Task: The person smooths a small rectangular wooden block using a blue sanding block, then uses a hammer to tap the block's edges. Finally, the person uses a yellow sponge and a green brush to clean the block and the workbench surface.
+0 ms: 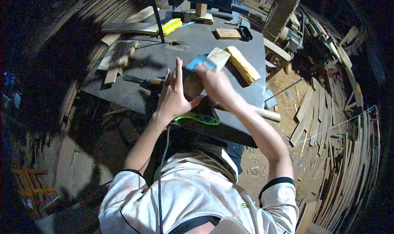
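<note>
My left hand (174, 98) is over the table's near part, its fingers stretched upward and its thumb reaching right. It is against the left and near sides of a brown wooden block (192, 86). My right hand (219, 86) is smeared by motion on the block's right, and its fingers cannot be made out. By its fingertips shows a flat blue piece (199, 62); whether I grip it is unclear. Just beyond lies a pale wood block (218, 57). Below my hands, at the table edge, rests a green handle (199, 118) with a hole in its end.
A saw blade (156, 16) rises from the grey metal table (143, 61). Left of my hands lies a wooden-handled tool (154, 81). A yellow brush-like thing (170, 27), a yellowish wood strip (243, 65) and a wood piece (228, 34) lie about. Planks (308, 111) cover the floor at right.
</note>
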Motion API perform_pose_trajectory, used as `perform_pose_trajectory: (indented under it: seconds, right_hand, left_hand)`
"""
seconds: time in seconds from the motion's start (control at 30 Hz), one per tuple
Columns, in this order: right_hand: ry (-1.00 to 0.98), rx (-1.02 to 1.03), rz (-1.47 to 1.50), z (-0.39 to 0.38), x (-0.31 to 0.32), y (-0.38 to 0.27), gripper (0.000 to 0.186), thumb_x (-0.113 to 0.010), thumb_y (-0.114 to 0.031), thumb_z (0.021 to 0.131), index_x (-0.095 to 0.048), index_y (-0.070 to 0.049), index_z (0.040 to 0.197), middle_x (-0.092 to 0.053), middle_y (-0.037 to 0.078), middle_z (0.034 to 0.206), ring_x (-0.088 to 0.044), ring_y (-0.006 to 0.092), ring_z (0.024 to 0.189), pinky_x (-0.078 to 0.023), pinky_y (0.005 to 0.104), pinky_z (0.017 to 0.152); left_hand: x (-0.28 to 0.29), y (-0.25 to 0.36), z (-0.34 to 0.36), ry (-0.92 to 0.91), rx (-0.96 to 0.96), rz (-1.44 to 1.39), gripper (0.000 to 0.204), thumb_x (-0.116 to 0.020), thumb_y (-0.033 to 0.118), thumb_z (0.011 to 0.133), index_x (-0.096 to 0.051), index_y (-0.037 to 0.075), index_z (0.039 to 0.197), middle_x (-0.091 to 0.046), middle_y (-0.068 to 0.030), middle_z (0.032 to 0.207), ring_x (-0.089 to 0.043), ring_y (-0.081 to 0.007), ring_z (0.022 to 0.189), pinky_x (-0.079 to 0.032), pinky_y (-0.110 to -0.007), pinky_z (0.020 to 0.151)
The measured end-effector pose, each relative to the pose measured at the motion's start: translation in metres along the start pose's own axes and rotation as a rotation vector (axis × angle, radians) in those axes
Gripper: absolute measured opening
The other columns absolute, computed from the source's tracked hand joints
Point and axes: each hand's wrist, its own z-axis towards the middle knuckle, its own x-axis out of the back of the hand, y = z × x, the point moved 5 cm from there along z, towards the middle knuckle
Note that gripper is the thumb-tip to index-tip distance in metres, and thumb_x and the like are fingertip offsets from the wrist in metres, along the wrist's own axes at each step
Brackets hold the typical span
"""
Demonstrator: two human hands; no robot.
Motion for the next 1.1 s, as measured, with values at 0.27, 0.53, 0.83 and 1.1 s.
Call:
perform_pose_trajectory:
  seconds: [0.27, 0.53, 0.83, 1.1]
  right_hand:
    - [-0.109, -0.321, -0.105, 0.021, 0.01, 0.066, 0.03, -0.059, -0.005, 0.083, -0.056, -0.003, 0.112, -0.066, 0.023, 0.109, -0.068, 0.0371, 0.09, -0.057, 0.0464, 0.07]
    - [-0.298, -0.387, 0.088, 0.031, 0.027, 0.055, 0.042, -0.062, 0.002, 0.078, -0.057, -0.005, 0.118, -0.064, 0.022, 0.118, -0.066, 0.0389, 0.101, -0.057, 0.0479, 0.078]
    - [-0.067, -0.264, 0.091, 0.0, 0.029, 0.052, 0.052, -0.051, 0.005, 0.081, -0.058, -0.011, 0.13, -0.071, 0.021, 0.088, -0.07, 0.04, 0.082, -0.058, 0.0477, 0.071]
    - [-0.173, -0.152, 0.067, 0.0, 0.023, -0.007, 0.038, -0.058, 0.004, 0.079, -0.056, -0.004, 0.116, -0.066, 0.02, 0.111, -0.069, 0.0396, 0.089, -0.06, 0.0467, 0.074]
  left_hand:
    - [-0.004, 0.006, 0.003, -0.01, -0.013, 0.006, 0.135, -0.084, 0.04, 0.069, 0.013, -0.001, 0.154, -0.027, -0.0325, 0.153, -0.035, -0.0429, 0.14, -0.021, -0.054, 0.119]
    - [-0.003, 0.004, 0.002, 0.029, -0.017, -0.047, 0.136, -0.085, 0.035, 0.067, 0.012, -0.003, 0.153, -0.02, -0.0357, 0.155, -0.034, -0.0485, 0.139, -0.026, -0.051, 0.117]
    - [-0.004, 0.007, 0.002, 0.001, 0.013, 0.007, 0.135, -0.084, 0.04, 0.068, 0.013, -0.003, 0.153, -0.017, -0.0338, 0.157, -0.031, -0.0429, 0.143, -0.019, -0.054, 0.12]
    - [0.001, -0.001, -0.001, -0.021, 0.036, 0.04, 0.134, -0.08, 0.049, 0.074, 0.015, -0.002, 0.153, -0.045, -0.0337, 0.142, -0.037, -0.0451, 0.139, -0.014, -0.057, 0.12]
